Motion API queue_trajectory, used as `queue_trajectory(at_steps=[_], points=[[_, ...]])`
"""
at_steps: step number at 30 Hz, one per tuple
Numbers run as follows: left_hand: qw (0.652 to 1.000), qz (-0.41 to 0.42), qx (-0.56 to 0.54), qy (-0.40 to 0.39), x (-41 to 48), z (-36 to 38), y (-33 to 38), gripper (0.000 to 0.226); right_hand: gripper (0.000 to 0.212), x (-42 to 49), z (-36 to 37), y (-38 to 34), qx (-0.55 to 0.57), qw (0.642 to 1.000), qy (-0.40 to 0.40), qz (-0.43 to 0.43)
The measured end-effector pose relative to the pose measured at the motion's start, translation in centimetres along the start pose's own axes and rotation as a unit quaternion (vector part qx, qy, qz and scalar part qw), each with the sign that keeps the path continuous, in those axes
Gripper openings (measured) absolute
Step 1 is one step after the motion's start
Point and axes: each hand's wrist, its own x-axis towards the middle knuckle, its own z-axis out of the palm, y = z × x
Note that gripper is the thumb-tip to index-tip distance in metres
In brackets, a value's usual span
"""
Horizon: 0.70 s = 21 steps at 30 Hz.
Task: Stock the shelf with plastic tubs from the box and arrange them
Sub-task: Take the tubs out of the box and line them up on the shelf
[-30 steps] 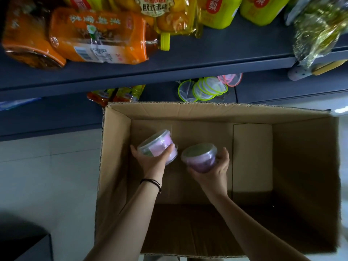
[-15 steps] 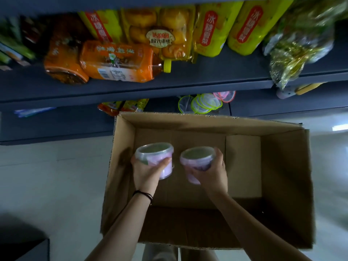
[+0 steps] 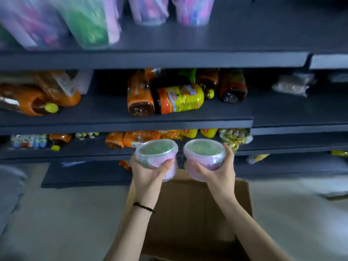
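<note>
Tubs (image 3: 156, 157) (two), one per hand (image 3: 148, 174), above box (image 3: 190, 213)

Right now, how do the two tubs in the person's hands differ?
The left tub is tilted, its lid leaning toward the other; the right tub sits closer to upright. The left tub shows green through its wall under the pink; the right tub's wall looks pink-purple throughout. The left hand wraps its tub from below, while the right hand grips from the side, fingers at the rim. Both have clear lids over green contents and are held above the box.
</note>
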Motion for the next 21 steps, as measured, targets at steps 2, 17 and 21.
queue_trajectory(at_steps=[2, 17, 21], points=[[0.999, 0.026, -0.027, 0.007, 0.6, -0.1, 4.3, 0.068, 0.109, 0.5, -1.7, -4.4, 0.006, 0.999, 0.013, -0.035], [0.988, 0.143, -0.058, 0.014, 6.8, -3.0, 21.9, 0.09, 0.113, 2.7, -4.8, -22.7, 0.098, 0.978, 0.004, -0.183], [0.985, 0.17, -0.021, 0.028, 10.5, -1.5, 23.7, 0.088, 0.115, 5.1, -3.7, -24.7, 0.105, 0.977, 0.016, -0.183]])
